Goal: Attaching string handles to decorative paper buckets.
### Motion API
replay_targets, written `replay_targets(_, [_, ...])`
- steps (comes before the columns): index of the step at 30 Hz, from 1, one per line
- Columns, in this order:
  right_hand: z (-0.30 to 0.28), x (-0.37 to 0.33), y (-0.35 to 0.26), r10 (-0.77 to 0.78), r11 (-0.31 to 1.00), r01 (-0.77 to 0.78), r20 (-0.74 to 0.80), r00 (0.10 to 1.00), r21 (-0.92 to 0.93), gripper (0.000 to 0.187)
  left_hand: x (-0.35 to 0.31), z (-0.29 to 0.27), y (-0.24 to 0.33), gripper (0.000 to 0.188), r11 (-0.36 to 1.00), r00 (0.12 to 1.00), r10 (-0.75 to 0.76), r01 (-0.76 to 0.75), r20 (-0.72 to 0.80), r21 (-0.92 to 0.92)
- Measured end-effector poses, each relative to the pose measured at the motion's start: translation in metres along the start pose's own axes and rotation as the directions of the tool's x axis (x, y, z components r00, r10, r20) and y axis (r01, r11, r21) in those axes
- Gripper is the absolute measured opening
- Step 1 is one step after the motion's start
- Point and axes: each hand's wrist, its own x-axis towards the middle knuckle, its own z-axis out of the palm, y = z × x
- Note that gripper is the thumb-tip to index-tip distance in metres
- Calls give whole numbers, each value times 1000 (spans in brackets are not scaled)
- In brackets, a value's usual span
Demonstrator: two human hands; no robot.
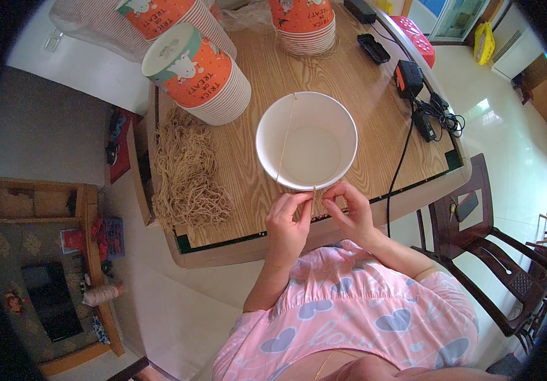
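Observation:
A white paper bucket point(315, 152) stands upright near the front of the table, its open mouth facing me. A thin tan string point(286, 136) crosses that mouth from the far rim to the near side. At the near rim my left hand point(288, 219) pinches the string between thumb and fingertips. Close beside it my right hand point(351, 209) is also pinched on the string, at the bucket's near edge. Fingertips hide the exact spot where the string meets the rim. Left of the bucket lies a loose heap of tan string point(191, 171).
Nested orange-printed paper buckets point(222, 89) lean at the back left, with another stack point(305, 32) at the far edge. Black adapters and cables point(423, 120) lie along the right side. A dark wooden chair point(470, 209) stands right of the table point(381, 152).

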Motion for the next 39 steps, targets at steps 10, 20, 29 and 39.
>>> replay_targets(10, [4,6,-6,50,999,-49,-28,998,12,10,-3,-1,-1,10,1000,1000,13,-13,-28,2])
replay_targets(20, [2,2,-12,69,998,-70,58,996,3,11,-7,-4,-2,15,998,998,53,-52,15,-38])
replay_targets(29, [1,1,-4,-77,995,81,56,995,-65,13,-7,-2,-3,16,997,999,49,-49,2,-58])
replay_targets(39, [-2,0,2,-247,937,248,37,968,-245,16,-7,-5,-4,17,984,983,178,-178,-44,16])
